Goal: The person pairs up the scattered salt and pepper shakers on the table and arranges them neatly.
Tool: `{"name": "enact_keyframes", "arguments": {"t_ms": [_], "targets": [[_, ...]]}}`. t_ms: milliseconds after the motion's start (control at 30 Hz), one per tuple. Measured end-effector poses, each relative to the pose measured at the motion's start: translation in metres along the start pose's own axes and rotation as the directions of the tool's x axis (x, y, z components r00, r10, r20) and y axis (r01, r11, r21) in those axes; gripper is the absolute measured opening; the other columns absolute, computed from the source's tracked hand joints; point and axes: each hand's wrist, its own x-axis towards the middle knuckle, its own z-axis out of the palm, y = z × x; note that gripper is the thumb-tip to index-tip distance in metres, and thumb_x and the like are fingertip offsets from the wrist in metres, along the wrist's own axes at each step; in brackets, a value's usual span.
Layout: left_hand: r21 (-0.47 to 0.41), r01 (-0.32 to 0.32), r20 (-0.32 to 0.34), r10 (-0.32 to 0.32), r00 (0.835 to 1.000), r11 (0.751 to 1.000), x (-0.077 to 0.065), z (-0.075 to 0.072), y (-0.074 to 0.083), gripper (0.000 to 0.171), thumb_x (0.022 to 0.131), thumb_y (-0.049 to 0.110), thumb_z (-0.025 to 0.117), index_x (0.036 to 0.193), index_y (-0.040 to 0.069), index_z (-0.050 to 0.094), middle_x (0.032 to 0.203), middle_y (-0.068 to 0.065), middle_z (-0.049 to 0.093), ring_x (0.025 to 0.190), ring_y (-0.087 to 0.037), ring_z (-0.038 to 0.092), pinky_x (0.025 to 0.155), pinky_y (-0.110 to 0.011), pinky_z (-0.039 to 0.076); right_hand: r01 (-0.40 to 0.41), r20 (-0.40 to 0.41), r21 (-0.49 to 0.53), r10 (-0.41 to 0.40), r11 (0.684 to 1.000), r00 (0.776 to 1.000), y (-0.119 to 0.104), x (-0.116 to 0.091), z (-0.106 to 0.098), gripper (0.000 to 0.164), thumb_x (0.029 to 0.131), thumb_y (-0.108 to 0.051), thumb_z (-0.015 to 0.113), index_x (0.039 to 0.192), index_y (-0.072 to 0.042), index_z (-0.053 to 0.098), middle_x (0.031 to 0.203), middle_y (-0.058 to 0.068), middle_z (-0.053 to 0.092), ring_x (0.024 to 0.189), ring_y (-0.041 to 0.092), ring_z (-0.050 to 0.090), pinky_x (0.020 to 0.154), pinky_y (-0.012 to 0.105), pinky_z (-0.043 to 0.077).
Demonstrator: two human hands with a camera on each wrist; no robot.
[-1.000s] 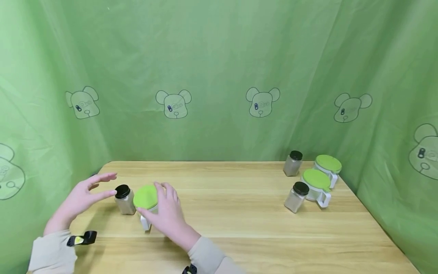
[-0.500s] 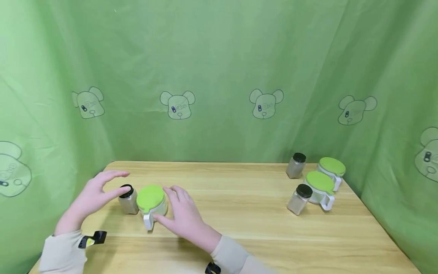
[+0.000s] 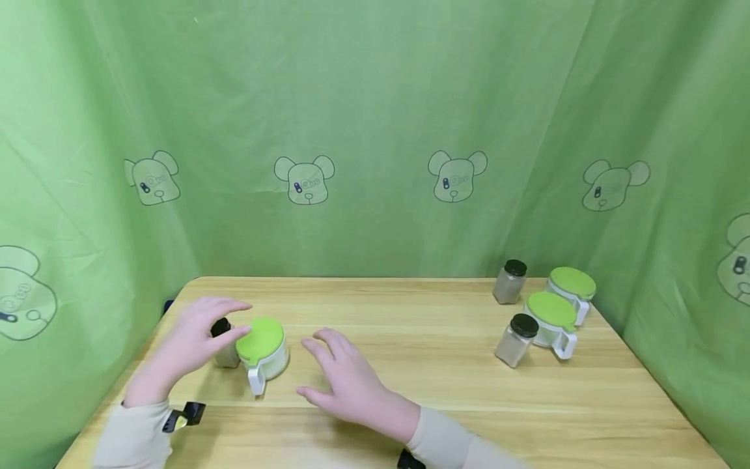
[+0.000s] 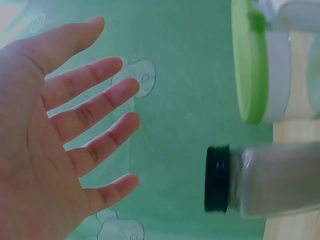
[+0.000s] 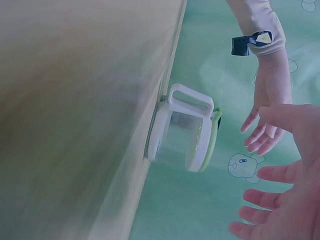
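Note:
A seasoning jar with a green lid and white handle [image 3: 262, 348] stands at the left of the wooden table. Right beside it is a small clear jar with a black lid [image 3: 227, 355], partly hidden by my left hand [image 3: 196, 335]. In the left wrist view that hand [image 4: 65, 120] has its fingers spread and extended, apart from both the black-lidded jar [image 4: 270, 182] and the green-lidded jar [image 4: 252, 60]. My right hand [image 3: 354, 384] is off to the right of the green-lidded jar, fingers loosely bent around nothing. The right wrist view shows a gap between it and the jar [image 5: 182, 135].
At the right stand two more green-lidded jars [image 3: 551, 316] [image 3: 572, 286] and two black-lidded jars [image 3: 515, 342] [image 3: 510, 283]. A green curtain [image 3: 375, 117] with bear-head drawings surrounds the table [image 3: 410, 326].
My right hand has come off the green-lidded jar and moved right. My left hand has shifted right, over the black-lidded jar. The green-lidded jar's handle shows more fully.

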Motion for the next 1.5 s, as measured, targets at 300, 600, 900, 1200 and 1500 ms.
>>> {"name": "enact_keyframes", "arguments": {"t_ms": [300, 600, 900, 1200, 1500], "targets": [[0.035, -0.057, 0.026, 0.056, 0.998, 0.998, 0.006, 0.016, 0.021, 0.036, 0.081, 0.026, 0.078, 0.113, 0.013, 0.069, 0.114, -0.007, 0.071, 0.11, -0.03, 0.06, 0.098, -0.057, 0.04, 0.078, 0.005, -0.035, -0.078, 0.996, 0.997, 0.02, -0.022, -0.023, 0.071, 0.085, -0.05, 0.069, 0.142, -0.014, 0.045, 0.137, 0.008, 0.051, 0.132, 0.025, 0.047, 0.112, 0.041, 0.042], [0.042, -0.114, 0.059, 0.112, 0.992, 0.993, 0.006, 0.035, 0.038, 0.032, 0.083, 0.034, 0.075, 0.111, 0.019, 0.07, 0.112, 0.002, 0.07, 0.112, -0.023, 0.058, 0.101, -0.05, 0.039, 0.124, -0.059, -0.091, -0.13, 0.988, 0.99, 0.038, -0.043, -0.031, 0.069, 0.082, -0.046, 0.072, 0.138, -0.012, 0.049, 0.133, 0.008, 0.055, 0.128, 0.028, 0.051, 0.108, 0.044, 0.045], [0.055, -0.179, 0.031, 0.178, 0.984, 0.982, 0.007, 0.048, 0.05, 0.031, 0.082, 0.036, 0.075, 0.108, 0.02, 0.071, 0.11, 0.003, 0.071, 0.111, -0.02, 0.058, 0.102, -0.048, 0.039, 0.08, -0.087, -0.097, -0.089, 0.992, 0.992, 0.055, -0.063, -0.039, 0.067, 0.082, -0.043, 0.073, 0.138, -0.013, 0.051, 0.132, 0.007, 0.056, 0.127, 0.028, 0.052, 0.108, 0.046, 0.044], [0.065, -0.225, 0.017, 0.224, 0.974, 0.972, 0.011, 0.064, 0.061, 0.034, 0.082, 0.039, 0.073, 0.109, 0.019, 0.071, 0.109, 0.003, 0.071, 0.109, -0.021, 0.058, 0.103, -0.046, 0.038, 0.06, -0.151, -0.089, -0.073, 0.994, 0.986, 0.074, -0.079, -0.049, 0.065, 0.08, -0.039, 0.075, 0.134, -0.011, 0.054, 0.13, 0.007, 0.058, 0.125, 0.028, 0.054, 0.105, 0.046, 0.046], [0.067, -0.254, 0.062, 0.25, 0.966, 0.965, 0.021, 0.09, 0.076, 0.036, 0.082, 0.04, 0.074, 0.112, 0.02, 0.07, 0.11, 0.006, 0.07, 0.112, -0.019, 0.058, 0.106, -0.048, 0.039, 0.005, -0.187, -0.108, -0.025, 0.994, 0.982, 0.095, -0.095, -0.058, 0.064, 0.08, -0.038, 0.074, 0.134, -0.01, 0.055, 0.129, 0.006, 0.06, 0.123, 0.029, 0.055, 0.106, 0.048, 0.044]]}}
